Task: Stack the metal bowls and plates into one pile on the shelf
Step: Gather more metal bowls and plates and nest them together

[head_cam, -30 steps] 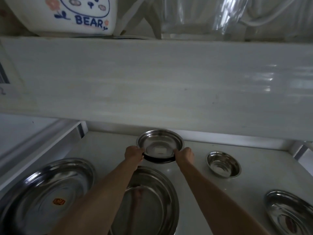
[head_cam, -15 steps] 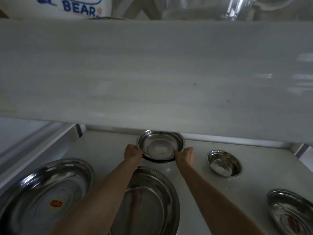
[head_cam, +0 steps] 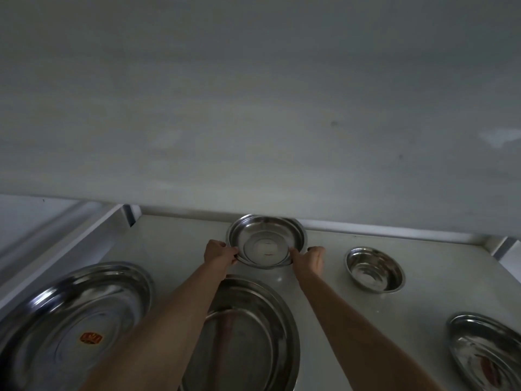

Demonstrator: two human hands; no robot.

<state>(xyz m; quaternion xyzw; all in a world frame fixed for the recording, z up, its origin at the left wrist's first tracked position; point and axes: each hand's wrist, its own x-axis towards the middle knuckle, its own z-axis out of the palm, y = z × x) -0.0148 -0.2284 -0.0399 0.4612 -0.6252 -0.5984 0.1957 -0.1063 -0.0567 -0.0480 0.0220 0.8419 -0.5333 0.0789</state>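
Observation:
A medium metal bowl (head_cam: 266,239) sits at the back of the white shelf (head_cam: 423,292), under the board above. My left hand (head_cam: 220,253) grips its left rim and my right hand (head_cam: 308,259) grips its right rim. A large oval metal plate (head_cam: 248,334) lies just in front of it, between my forearms. A large round plate (head_cam: 70,328) with a red sticker lies at the left. A small metal bowl (head_cam: 373,269) stands to the right. Another metal plate (head_cam: 487,348) lies at the far right, cut by the frame edge.
The underside of an upper shelf board (head_cam: 253,108) fills the top half of the view and overhangs the back of the shelf. A white side rail (head_cam: 70,235) runs along the left edge. Bare shelf surface shows between the small bowl and the far-right plate.
The view has tilted down, so the things above the upper board have left the frame. Both hands stay on the rim of the medium bowl, which looks slightly raised and tilted.

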